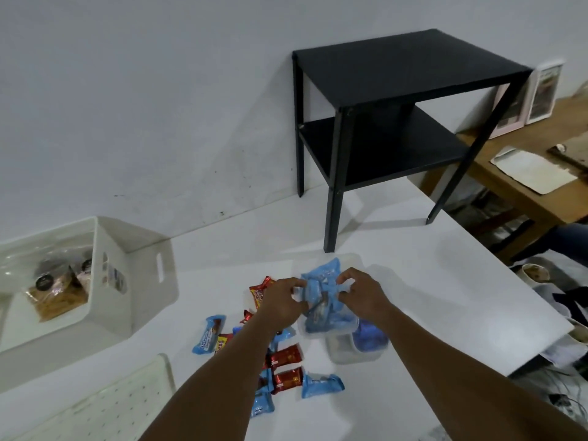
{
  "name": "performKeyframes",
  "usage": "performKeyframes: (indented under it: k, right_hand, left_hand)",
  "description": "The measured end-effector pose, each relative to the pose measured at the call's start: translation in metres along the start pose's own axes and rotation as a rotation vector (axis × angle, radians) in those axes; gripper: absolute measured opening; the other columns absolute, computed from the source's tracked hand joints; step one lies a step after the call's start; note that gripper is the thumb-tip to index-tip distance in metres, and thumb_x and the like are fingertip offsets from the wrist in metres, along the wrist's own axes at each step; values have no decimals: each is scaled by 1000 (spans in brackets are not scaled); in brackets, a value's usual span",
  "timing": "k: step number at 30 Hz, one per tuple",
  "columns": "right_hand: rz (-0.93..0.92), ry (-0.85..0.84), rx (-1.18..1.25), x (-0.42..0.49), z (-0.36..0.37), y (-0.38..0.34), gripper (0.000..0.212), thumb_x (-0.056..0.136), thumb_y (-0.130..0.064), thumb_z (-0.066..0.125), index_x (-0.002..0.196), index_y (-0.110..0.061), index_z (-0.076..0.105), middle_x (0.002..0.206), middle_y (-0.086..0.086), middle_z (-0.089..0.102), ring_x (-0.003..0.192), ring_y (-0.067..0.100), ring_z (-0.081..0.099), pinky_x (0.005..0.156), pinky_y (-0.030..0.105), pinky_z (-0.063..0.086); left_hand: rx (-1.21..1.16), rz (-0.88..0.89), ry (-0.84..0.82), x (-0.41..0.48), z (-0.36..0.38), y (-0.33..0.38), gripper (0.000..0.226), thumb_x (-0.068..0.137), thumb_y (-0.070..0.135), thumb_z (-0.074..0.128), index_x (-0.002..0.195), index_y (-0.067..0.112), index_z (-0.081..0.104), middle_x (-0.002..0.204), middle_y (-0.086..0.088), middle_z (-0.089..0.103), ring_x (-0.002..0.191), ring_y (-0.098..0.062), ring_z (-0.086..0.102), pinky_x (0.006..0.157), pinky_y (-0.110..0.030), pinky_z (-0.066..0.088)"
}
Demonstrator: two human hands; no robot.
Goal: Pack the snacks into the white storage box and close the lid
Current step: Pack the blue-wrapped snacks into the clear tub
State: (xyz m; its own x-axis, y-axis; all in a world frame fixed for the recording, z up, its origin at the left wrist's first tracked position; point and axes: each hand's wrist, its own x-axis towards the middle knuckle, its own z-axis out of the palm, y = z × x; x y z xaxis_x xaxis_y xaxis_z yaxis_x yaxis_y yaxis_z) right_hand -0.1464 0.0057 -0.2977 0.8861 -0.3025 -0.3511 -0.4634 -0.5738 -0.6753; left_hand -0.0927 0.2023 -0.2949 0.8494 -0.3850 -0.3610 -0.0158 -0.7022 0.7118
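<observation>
A clear plastic tub (350,260) in the middle of the white table holds several blue snack packets (322,275). Both hands are over it: my left hand (281,302) pinches a blue packet at the tub's left side, and my right hand (362,296) pinches the blue packets from the right. Loose snacks lie near my left forearm: a blue packet (208,334), red packets (286,358) and another blue packet (322,385). The white storage box (127,278) stands at the far left with bagged snacks (54,300) inside. Its perforated white lid (105,405) lies at the lower left.
A small clear container (356,348) with something blue in it sits just in front of the tub. A black two-shelf side table (397,74) stands on the table at the back right. The table's right edge (525,297) drops off toward a wooden bench (541,192).
</observation>
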Motion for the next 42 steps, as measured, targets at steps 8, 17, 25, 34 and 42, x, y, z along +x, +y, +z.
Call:
performKeyframes:
  k: [8, 17, 25, 34, 42]
  right_hand:
    - [102, 50, -1, -15, -43, 63, 19, 81, -12, 68, 97, -23, 63, 72, -12, 56, 67, 13, 53, 60, 17, 40]
    - [134, 45, 175, -24, -41, 94, 30, 79, -5, 72, 99, -26, 64, 110, 8, 68, 97, 28, 67, 63, 13, 46]
    - [142, -64, 349, -25, -40, 85, 25, 88, -11, 69, 106, -25, 60, 114, 14, 63, 98, 33, 66, 66, 34, 55]
    - [-44, -155, 332, -7, -30, -19, 21, 87, -21, 70, 101, -33, 60, 117, 12, 64, 102, 32, 67, 81, 50, 61]
    - [-294, -248, 215, -8, 40, -189, 23, 88, -16, 69, 104, -30, 60, 95, 13, 62, 75, 21, 60, 57, 35, 50]
  left_hand:
    - [3, 75, -81, 9, 63, 30, 51, 78, 20, 82, 126, 23, 65, 130, -3, 62, 117, -17, 59, 96, -21, 43]
    - [-65, 53, -153, 5, 101, 27, 87, 87, 20, 72, 154, 37, 19, 142, -4, 44, 132, -20, 44, 109, -34, 38]
    - [-267, -49, -302, 4, 93, 26, 94, 91, 26, 69, 152, 54, 2, 154, -2, 37, 131, -36, 50, 89, -59, 56]
    - [-320, 13, -111, -9, -2, 9, 93, 86, 30, 75, 154, 43, 14, 146, -14, 51, 131, -41, 52, 104, -57, 47]
    - [-310, 47, 164, -74, -168, -41, 75, 91, 6, 66, 151, 33, 29, 129, -17, 58, 75, -6, 58, 52, -17, 50]
